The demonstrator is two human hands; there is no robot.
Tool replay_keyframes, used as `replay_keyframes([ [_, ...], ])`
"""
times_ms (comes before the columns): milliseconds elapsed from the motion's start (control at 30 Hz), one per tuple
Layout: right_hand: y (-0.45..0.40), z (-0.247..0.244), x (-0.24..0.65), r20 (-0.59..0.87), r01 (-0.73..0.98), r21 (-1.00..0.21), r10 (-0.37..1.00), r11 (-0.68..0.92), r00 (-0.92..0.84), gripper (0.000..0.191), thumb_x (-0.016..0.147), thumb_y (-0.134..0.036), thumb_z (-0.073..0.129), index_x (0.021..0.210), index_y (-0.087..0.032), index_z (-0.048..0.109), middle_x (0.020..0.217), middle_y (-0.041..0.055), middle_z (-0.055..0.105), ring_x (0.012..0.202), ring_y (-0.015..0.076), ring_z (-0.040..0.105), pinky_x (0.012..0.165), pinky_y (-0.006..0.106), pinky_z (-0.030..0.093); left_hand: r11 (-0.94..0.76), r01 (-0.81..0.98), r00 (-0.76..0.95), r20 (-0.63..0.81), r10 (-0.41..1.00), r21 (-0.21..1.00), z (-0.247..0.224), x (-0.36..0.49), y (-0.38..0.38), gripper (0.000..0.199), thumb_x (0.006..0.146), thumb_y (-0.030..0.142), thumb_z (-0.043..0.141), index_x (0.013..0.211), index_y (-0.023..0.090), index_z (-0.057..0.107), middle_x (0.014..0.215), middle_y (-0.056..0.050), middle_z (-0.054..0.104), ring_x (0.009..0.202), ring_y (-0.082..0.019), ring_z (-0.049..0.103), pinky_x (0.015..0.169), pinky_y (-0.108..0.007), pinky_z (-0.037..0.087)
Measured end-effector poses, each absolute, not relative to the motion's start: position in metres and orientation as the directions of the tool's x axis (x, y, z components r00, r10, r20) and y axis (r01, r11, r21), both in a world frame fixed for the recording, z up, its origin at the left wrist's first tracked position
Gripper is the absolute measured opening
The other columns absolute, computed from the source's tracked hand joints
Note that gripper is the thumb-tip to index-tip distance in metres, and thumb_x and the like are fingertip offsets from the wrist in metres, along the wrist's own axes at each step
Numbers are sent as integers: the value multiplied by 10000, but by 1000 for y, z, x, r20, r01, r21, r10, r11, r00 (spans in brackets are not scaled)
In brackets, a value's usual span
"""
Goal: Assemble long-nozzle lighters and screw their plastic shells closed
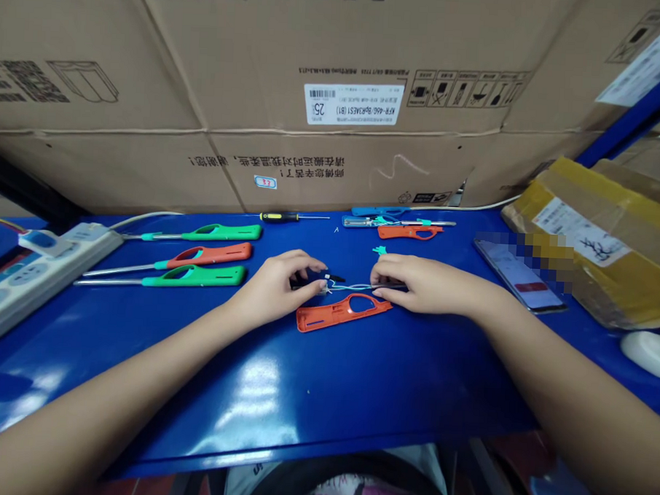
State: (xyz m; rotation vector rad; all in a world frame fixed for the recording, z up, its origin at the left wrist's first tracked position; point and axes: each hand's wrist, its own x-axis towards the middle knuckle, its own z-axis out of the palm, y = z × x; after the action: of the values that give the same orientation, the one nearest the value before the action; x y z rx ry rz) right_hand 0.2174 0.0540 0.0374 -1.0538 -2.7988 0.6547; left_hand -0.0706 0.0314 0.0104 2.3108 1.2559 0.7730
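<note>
Glossy blue plane surface (pixel 280 384) abuts printed brown cardboard (pixel 179 66). Head view: left hand (pixel 271 283) has its thumb at the metallic end of a thin wired assembly (pixel 353 286); whether its grip is closed cannot be told. Right hand (pixel 410 284) grips the other end, fingers closed. Orange plastic half-shell (pixel 327 318) lies just below, on the near side.

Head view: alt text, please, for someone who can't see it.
Thin wires stretch between the left hand and the right hand, which pinches them, just behind an orange shell half on a blue table. Three long lighters lie at left, a phone and taped carton at right.
</note>
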Motion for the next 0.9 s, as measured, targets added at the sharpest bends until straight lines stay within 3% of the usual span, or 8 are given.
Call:
replay_keyframes([
  [100,54,39,217,-78,616,-417,648,669,-757,142,970,-291,533,987,-200,641,1010,68,664,853,191,595,737,301,430,-528,654,478,245,844,542,15,-63,40,307,908,353,643,1143,181,739,1004,-77,709,746,-158,654,707,-299,556],
  [233,53,40,216,-75,620,-409,652,670,-754,137,968,-275,530,966,-196,641,978,65,677,819,183,592,704,291,415,-581,629,577,191,794,517,18,-54,53,180,875,211,660,1004,190,784,964,-65,723,797,-162,691,742,-280,557],
  [433,51,38,217,-52,621,-382,655,685,-754,73,928,-242,567,920,-206,629,934,47,677,788,174,576,660,276,382,-611,625,619,170,767,486,20,-50,63,124,852,139,659,904,172,767,848,-45,739,687,-141,680,656,-246,538],
  [600,51,37,218,-49,625,-373,659,686,-751,63,913,-235,578,935,-208,631,925,43,683,762,168,579,638,268,368,-658,620,623,242,744,426,32,-49,50,153,901,139,599,948,166,742,941,-75,742,868,-197,698,834,-334,555],
  [667,51,39,218,-54,627,-374,659,683,-750,62,907,-223,581,937,-206,633,944,44,687,774,168,586,640,265,370,-694,598,615,326,718,401,37,-49,38,173,922,143,581,987,164,741,960,-77,736,867,-193,695,803,-319,564],
  [800,50,43,218,-83,626,-385,650,678,-755,44,897,-220,591,893,-207,633,953,39,684,792,171,586,650,272,374,-640,572,485,419,768,512,35,-50,10,152,935,188,609,975,169,755,928,-55,731,805,-154,698,745,-265,586],
  [900,49,45,218,-109,617,-406,634,674,-766,67,904,-249,597,861,-206,625,929,36,677,789,172,581,668,279,386,-509,542,356,366,860,669,27,-50,-4,137,917,265,660,935,185,770,923,-47,747,791,-155,716,726,-261,611],
])
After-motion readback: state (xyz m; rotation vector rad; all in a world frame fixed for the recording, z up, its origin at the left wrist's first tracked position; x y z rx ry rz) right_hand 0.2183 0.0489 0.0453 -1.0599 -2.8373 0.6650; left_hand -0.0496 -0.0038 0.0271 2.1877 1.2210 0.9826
